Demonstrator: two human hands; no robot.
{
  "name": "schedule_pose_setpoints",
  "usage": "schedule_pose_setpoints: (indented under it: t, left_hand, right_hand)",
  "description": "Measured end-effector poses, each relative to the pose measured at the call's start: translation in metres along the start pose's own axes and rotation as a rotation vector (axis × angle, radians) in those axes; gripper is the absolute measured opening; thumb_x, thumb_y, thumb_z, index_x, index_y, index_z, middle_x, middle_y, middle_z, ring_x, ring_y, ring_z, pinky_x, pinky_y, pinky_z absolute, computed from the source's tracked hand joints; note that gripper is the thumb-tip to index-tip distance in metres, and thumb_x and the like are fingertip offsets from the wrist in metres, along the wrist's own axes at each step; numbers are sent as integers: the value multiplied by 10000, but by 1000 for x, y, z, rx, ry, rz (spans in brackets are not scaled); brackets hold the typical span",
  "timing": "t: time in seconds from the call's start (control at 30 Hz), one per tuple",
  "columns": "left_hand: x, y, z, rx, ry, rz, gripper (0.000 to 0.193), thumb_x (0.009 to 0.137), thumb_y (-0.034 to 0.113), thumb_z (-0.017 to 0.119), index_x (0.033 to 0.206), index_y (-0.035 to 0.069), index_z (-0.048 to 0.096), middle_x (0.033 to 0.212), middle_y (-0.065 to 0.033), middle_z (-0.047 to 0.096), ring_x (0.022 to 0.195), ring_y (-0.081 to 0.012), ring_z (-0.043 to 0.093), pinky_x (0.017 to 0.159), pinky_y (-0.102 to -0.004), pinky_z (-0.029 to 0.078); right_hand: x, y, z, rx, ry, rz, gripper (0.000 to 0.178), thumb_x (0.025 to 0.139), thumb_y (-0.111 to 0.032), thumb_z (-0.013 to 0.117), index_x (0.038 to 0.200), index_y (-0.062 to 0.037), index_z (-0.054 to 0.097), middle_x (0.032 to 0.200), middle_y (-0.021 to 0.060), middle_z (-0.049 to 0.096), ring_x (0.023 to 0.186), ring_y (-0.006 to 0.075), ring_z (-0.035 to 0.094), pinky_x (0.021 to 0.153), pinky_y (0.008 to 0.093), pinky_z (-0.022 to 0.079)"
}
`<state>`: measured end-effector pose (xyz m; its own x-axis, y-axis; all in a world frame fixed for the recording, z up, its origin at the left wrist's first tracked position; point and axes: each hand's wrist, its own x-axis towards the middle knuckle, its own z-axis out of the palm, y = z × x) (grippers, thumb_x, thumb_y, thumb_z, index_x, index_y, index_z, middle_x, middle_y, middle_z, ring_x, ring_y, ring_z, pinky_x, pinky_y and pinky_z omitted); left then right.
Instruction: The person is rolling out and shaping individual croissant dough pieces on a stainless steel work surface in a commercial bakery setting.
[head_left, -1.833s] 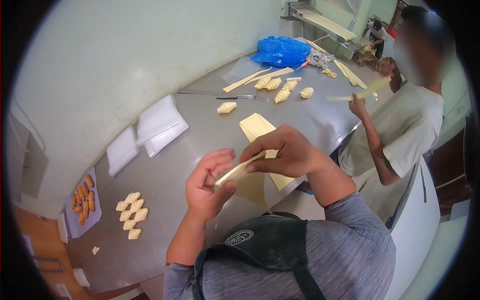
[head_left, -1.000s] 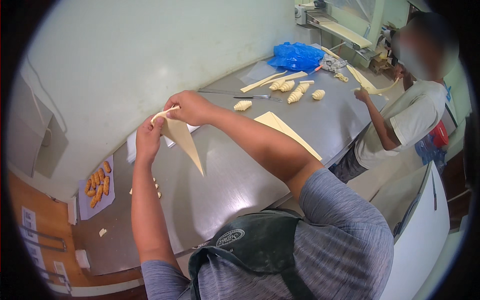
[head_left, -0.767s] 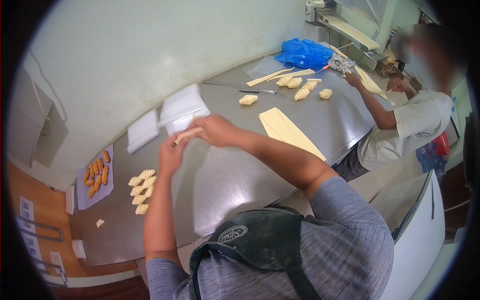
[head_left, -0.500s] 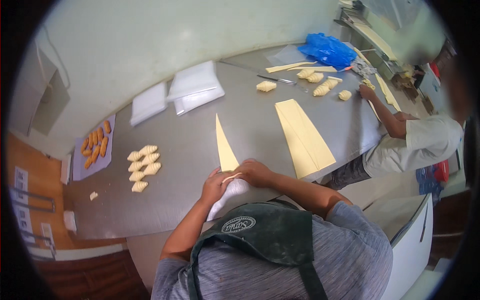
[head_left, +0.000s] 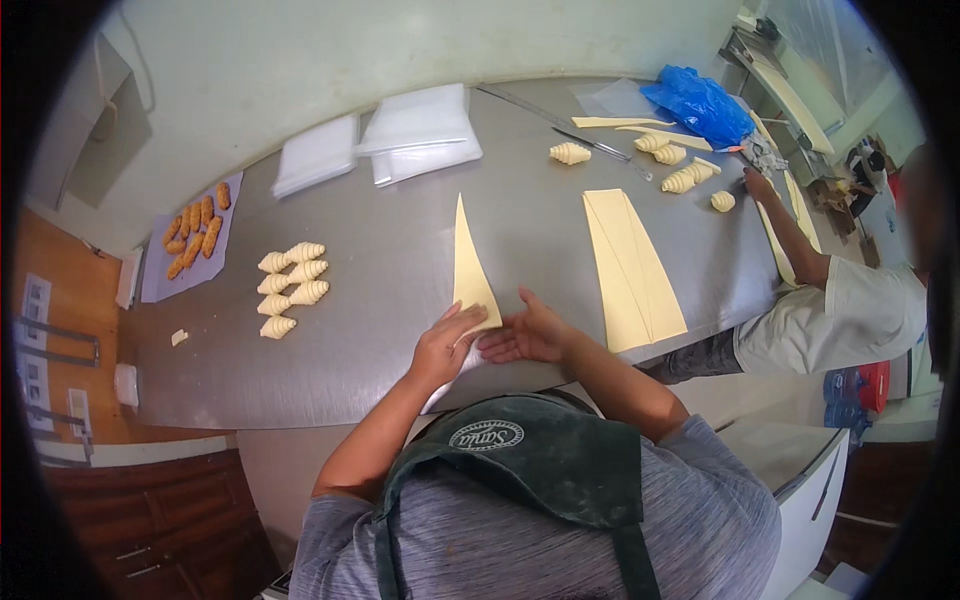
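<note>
A long pale triangle of dough point(head_left: 470, 270) lies on the steel table with its point away from me and its wide end towards me. My left hand point(head_left: 445, 347) rests on that wide end, fingers stretched out together over the dough. Just to the right, my right hand point(head_left: 530, 332) is apart from the dough's surface or barely at its edge, palm partly up and fingers spread. White cloth or plastic point(head_left: 462, 378) shows under my hands at the table edge. Several rolled, ridged croissants point(head_left: 292, 285) stand in two columns to the left.
A wide dough sheet with cut lines point(head_left: 635, 275) lies on the right. Farther back are plastic sheets point(head_left: 420, 125), a knife point(head_left: 595, 143), more croissants point(head_left: 690, 177) and a blue bag point(head_left: 700, 105). Browned pastries point(head_left: 195, 232) sit far left. A co-worker point(head_left: 840, 310) handles dough strips at right.
Both hands were closed together at the dough's wide edge. The right has since opened and come off to the right; the left's fingers now lie flat on the dough. The whole view has shifted.
</note>
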<state>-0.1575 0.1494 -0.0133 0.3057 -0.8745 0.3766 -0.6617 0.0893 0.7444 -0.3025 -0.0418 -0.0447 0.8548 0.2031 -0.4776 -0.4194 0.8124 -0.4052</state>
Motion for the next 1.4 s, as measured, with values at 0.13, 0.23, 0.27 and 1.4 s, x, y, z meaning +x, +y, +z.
schedule_pose_setpoints:
  t: [0.13,0.23,0.27,1.4]
  left_hand:
    - [-23,-8,12,101,-179,153,433,857,126,700,1283,84,631,1340,-100,630,1303,-302,552,1146,-539,352]
    - [-41,-1,19,475,-565,172,673,819,411,735,1394,124,534,1507,-61,467,1437,-259,351,1179,-544,214]
    - [-45,-6,20,476,-560,156,673,819,411,735,1394,124,534,1507,-61,467,1437,-259,351,1179,-544,214]
    - [-34,-20,33,513,-694,331,657,983,445,322,1536,89,324,1634,-109,256,1532,-220,185,1234,-525,51]
  right_hand:
    - [52,-12,15,82,-43,-29,698,1034,-598,304,1283,21,511,1222,190,631,1111,306,635,980,451,518]
    - [67,-12,8,-47,-58,-13,581,1054,-494,375,1278,24,512,1240,195,619,1134,300,625,1011,452,503]
    - [70,-10,10,-138,-29,-5,513,1058,-438,416,1264,18,525,1257,195,611,1149,301,618,1035,453,490]
    - [160,-219,47,-542,211,-138,326,1060,-218,481,1164,85,542,1056,186,666,934,251,692,839,363,597]
